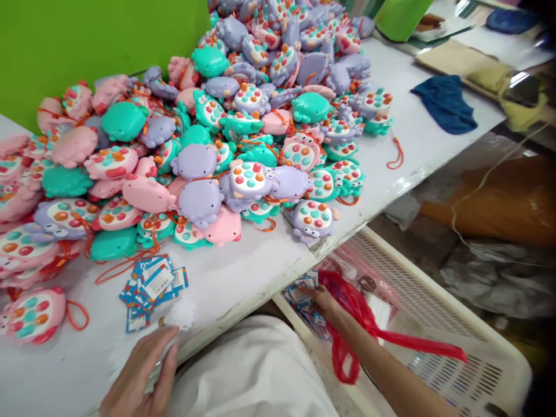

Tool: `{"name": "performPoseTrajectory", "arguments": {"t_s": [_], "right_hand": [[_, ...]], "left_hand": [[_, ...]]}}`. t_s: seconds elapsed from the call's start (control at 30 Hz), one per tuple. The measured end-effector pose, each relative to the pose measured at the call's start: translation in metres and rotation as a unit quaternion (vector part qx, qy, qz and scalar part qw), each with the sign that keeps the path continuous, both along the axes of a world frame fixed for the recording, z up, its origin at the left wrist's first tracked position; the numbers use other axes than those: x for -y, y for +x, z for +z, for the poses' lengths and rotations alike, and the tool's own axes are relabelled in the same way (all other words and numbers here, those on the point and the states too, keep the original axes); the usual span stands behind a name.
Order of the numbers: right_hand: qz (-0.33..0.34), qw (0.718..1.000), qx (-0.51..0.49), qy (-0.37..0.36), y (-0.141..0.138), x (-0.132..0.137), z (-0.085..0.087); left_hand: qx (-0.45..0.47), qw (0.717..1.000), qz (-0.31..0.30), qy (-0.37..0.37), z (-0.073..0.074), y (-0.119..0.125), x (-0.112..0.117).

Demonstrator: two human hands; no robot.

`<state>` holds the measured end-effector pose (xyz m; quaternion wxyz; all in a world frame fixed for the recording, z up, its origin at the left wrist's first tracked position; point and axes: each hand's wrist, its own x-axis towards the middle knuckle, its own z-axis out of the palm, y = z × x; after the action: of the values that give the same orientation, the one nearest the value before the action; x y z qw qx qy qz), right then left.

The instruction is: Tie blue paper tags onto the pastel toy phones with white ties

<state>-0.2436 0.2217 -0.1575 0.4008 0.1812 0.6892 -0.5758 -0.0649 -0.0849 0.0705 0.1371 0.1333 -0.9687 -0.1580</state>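
Note:
My left hand (141,376) lies flat on the white table (243,272) near its front edge, fingers stretched out, holding nothing, close to a small white fluffy scrap (181,313). My right hand (321,298) reaches down below the table edge into a cream plastic crate (434,307). Its fingers close on a bundle of blue-and-white paper tags (302,289), with a red plastic bag (369,324) draped beside the wrist. A fanned stack of the same tags (152,284) lies on the table. A big heap of pink, purple and teal toy animals (226,127) with coloured buttons covers the table.
A green wall (87,40) stands behind the heap at the left. A dark blue cloth (447,104) lies on the table's far right. One pink toy (32,315) sits apart at the near left. Crumpled plastic and brown material lie on the floor at the right.

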Motion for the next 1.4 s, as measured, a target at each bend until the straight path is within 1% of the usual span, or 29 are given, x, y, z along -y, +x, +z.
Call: {"name": "performPoseTrajectory", "arguments": {"t_s": [0.1,0.2,0.33,0.43,0.5,0.53,0.6,0.67,0.73,0.77,0.83,0.87,0.93,0.97,1.03,1.1,1.13,1.2,1.27,1.33,1.4], "right_hand": [[-0.029,0.998,0.061,-0.01,0.009,0.003,-0.001],[-0.061,0.994,0.088,-0.02,0.01,0.004,0.004],[-0.103,0.99,0.092,-0.029,0.003,0.006,0.016],[-0.139,0.986,0.08,-0.04,-0.007,-0.003,0.031],[-0.165,0.983,0.069,-0.053,-0.014,-0.015,0.049],[-0.175,0.981,0.063,-0.06,-0.017,-0.021,0.061],[-0.187,0.978,0.053,-0.078,-0.018,-0.029,0.092],[-0.181,0.976,0.049,-0.11,-0.018,-0.025,0.13],[-0.161,0.975,0.064,-0.136,-0.017,-0.004,0.169],[-0.134,0.979,0.068,-0.139,-0.016,0.013,0.187],[-0.057,0.984,0.049,-0.163,-0.014,0.06,0.218],[-0.016,0.982,0.032,-0.185,-0.012,0.087,0.23],[0.079,0.966,-0.03,-0.246,-0.007,0.143,0.246],[0.137,0.951,-0.049,-0.272,-0.004,0.169,0.25],[0.195,0.926,-0.096,-0.308,0.0,0.215,0.251],[0.248,0.901,-0.16,-0.319,0.003,0.249,0.247],[0.284,0.888,-0.197,-0.304,0.005,0.262,0.244],[0.37,0.858,-0.263,-0.241,0.009,0.281,0.238],[0.442,0.827,-0.302,-0.174,0.015,0.296,0.232],[0.482,0.804,-0.319,-0.142,0.023,0.308,0.228],[0.497,0.789,-0.338,-0.126,0.031,0.314,0.228]], "left_hand": [[-0.01,1.0,-0.006,-0.005,0.0,0.0,0.001],[-0.015,1.0,-0.012,-0.015,0.0,0.001,0.002],[-0.027,0.999,-0.015,-0.024,0.001,0.001,0.003],[-0.031,0.999,-0.015,-0.023,0.001,0.001,0.005],[-0.037,0.999,-0.012,-0.025,0.002,0.0,0.006],[-0.042,0.999,-0.009,-0.028,0.004,-0.001,0.005],[-0.043,0.999,-0.004,-0.024,0.009,-0.004,0.002],[-0.033,0.999,-0.002,0.002,0.016,-0.008,-0.003],[-0.033,0.999,-0.002,0.036,0.022,-0.013,-0.006],[-0.039,0.998,-0.002,0.044,0.023,-0.014,-0.005],[-0.055,0.998,0.004,0.038,0.023,-0.012,0.0],[-0.058,0.998,0.011,0.028,0.021,-0.009,0.005],[-0.05,0.998,0.032,0.007,0.015,0.001,0.016],[-0.041,0.998,0.043,-0.002,0.012,0.007,0.02],[-0.017,0.998,0.064,-0.017,0.004,0.018,0.026],[0.01,0.997,0.074,-0.02,-0.005,0.025,0.026],[0.021,0.997,0.071,-0.017,-0.008,0.027,0.025],[0.029,0.998,0.05,-0.001,-0.014,0.029,0.02],[0.022,0.999,0.022,0.016,-0.018,0.031,0.017],[0.0,1.0,0.003,0.024,-0.019,0.034,0.018],[-0.035,0.999,0.004,0.02,-0.017,0.038,0.025]]}}
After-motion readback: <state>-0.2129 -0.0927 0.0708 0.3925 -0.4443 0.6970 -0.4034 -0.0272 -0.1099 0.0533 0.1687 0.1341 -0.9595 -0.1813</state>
